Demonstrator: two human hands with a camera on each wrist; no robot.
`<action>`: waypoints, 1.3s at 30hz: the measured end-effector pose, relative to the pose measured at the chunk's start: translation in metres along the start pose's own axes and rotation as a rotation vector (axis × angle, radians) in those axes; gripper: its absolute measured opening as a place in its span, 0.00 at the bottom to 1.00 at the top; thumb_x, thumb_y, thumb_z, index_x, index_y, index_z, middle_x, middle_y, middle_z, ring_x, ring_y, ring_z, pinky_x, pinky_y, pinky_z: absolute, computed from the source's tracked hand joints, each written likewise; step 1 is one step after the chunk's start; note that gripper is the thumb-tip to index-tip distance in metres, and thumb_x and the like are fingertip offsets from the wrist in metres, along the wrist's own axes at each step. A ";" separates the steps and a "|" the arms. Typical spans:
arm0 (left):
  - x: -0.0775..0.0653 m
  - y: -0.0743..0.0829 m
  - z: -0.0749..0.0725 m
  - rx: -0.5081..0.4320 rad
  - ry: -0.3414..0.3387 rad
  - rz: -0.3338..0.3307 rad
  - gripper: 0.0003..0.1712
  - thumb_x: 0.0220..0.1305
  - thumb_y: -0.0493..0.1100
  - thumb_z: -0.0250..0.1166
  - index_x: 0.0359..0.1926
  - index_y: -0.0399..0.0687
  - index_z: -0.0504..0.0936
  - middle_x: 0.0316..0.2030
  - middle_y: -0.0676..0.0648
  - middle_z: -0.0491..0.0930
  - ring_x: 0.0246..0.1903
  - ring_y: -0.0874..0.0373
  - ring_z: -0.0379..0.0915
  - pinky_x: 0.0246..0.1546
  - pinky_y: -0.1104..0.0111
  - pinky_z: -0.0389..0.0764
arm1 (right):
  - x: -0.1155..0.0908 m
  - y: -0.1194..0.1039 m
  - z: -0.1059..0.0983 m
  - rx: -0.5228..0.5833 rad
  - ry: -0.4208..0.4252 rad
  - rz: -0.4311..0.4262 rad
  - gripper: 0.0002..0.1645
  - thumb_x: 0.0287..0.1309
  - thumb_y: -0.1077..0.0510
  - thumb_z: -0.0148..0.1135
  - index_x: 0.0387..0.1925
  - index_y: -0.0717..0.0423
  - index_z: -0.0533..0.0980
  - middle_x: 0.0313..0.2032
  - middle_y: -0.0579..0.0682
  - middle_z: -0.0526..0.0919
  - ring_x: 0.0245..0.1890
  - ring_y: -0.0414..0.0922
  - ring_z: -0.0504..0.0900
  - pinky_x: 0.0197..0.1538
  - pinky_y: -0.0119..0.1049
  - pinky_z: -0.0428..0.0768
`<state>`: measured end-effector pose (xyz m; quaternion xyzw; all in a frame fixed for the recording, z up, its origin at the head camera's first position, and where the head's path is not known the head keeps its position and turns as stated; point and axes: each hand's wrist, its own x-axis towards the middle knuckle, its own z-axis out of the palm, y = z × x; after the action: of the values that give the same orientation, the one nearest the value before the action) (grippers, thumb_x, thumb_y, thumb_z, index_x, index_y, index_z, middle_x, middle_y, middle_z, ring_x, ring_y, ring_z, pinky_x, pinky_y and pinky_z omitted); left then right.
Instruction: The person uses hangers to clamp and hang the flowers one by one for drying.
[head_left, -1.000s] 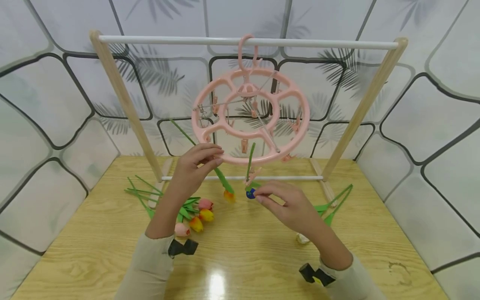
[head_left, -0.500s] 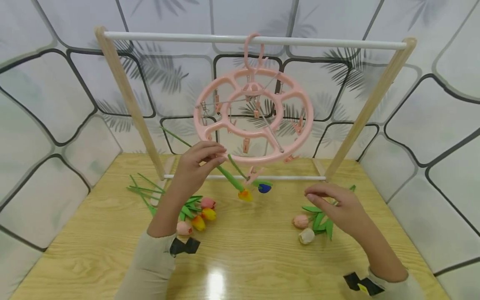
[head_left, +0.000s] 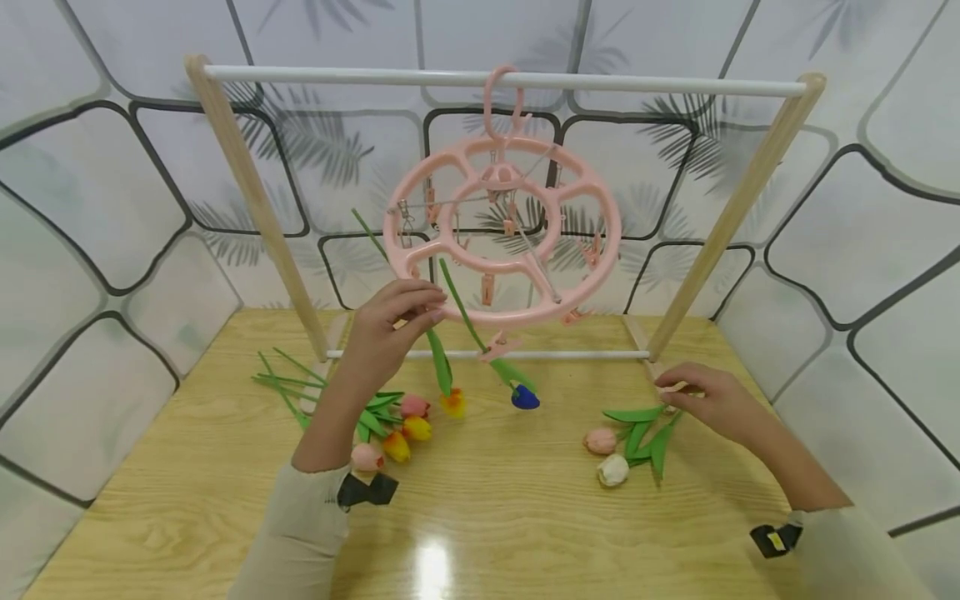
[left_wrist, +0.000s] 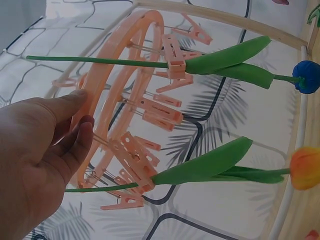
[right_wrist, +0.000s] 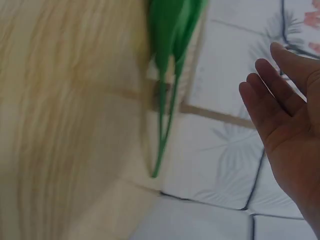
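Note:
A round pink clip hanger hangs from the white bar, and my left hand grips its near rim between thumb and fingers. Two artificial tulips dangle heads-down in its pegs: a blue tulip and an orange-yellow tulip. In the left wrist view, one pink peg bites the blue one's stem, another peg the orange one's. My right hand is held over the right-hand flowers, a pink tulip and a white tulip; its fingers are loosely bent with nothing in them.
A wooden stand with a white top bar spans the table. Several pink and orange-yellow tulips lie in a bunch at the left, below my left forearm. A patterned cloth wall encloses the back and sides.
My right hand has let go of the blue tulip and moved right, toward the pink and white tulips. Both hanging tulips have swung. My left hand keeps its grip on the rim.

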<state>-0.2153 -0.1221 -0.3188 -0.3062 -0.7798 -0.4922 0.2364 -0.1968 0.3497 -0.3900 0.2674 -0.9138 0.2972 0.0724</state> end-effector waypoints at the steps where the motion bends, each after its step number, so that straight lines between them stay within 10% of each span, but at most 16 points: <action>1: 0.000 0.000 0.000 0.002 -0.001 -0.003 0.13 0.66 0.33 0.67 0.50 0.39 0.87 0.54 0.44 0.81 0.42 0.59 0.79 0.45 0.79 0.79 | -0.001 0.007 0.001 0.004 0.000 -0.003 0.12 0.61 0.67 0.67 0.47 0.59 0.83 0.44 0.57 0.86 0.39 0.30 0.83 0.39 0.30 0.84; 22: -0.001 -0.003 -0.001 0.015 -0.008 -0.042 0.12 0.67 0.35 0.67 0.50 0.40 0.87 0.55 0.45 0.81 0.43 0.58 0.79 0.46 0.80 0.79 | 0.003 0.091 0.006 -0.093 -0.191 0.191 0.11 0.62 0.62 0.68 0.47 0.58 0.83 0.47 0.58 0.85 0.47 0.55 0.82 0.45 0.42 0.82; 39: -0.001 -0.003 0.001 0.009 -0.007 -0.037 0.08 0.67 0.35 0.67 0.46 0.42 0.87 0.52 0.47 0.81 0.43 0.62 0.78 0.45 0.77 0.80 | 0.010 0.104 0.009 -0.089 -0.272 0.159 0.03 0.60 0.62 0.69 0.36 0.54 0.84 0.38 0.48 0.83 0.42 0.47 0.79 0.45 0.43 0.79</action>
<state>-0.2164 -0.1223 -0.3217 -0.2923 -0.7884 -0.4918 0.2260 -0.2604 0.4110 -0.4468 0.2286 -0.9456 0.2223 -0.0641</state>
